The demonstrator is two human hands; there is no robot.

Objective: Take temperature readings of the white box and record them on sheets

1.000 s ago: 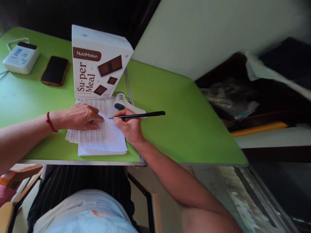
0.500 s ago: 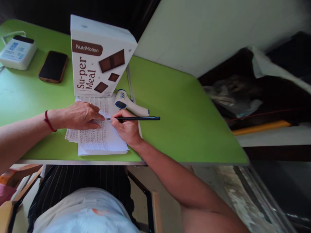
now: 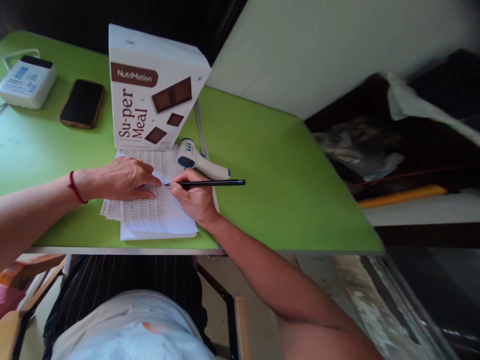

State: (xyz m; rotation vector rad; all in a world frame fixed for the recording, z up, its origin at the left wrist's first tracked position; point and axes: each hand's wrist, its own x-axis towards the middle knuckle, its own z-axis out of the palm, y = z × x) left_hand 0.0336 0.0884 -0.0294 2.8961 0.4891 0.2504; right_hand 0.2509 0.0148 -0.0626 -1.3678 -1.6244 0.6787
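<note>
My right hand (image 3: 195,197) is closed around a black pen (image 3: 221,183), its tip meeting the top sheet of a stack of paper (image 3: 176,222). Rows of small handwriting cover much of that sheet. Across the written lines lies my left hand (image 3: 125,179), fingers stretched out and the index fingertip close to the pen tip. A red cord circles the left wrist. Just beyond my right hand rests a white and blue infrared thermometer (image 3: 202,162). An upright white NutriMotion box (image 3: 142,110) stands at the far end of the paper.
On the green table (image 3: 270,165), a phone (image 3: 82,103) and a white device with a cable (image 3: 30,82) lie to the left. A pale wall (image 3: 292,50) rises behind. Right of the table, a plastic bag (image 3: 360,150) sits on a dark shelf.
The pen's rear end has shifted very slightly left. Both hands and the paper stay in nearly the same place.
</note>
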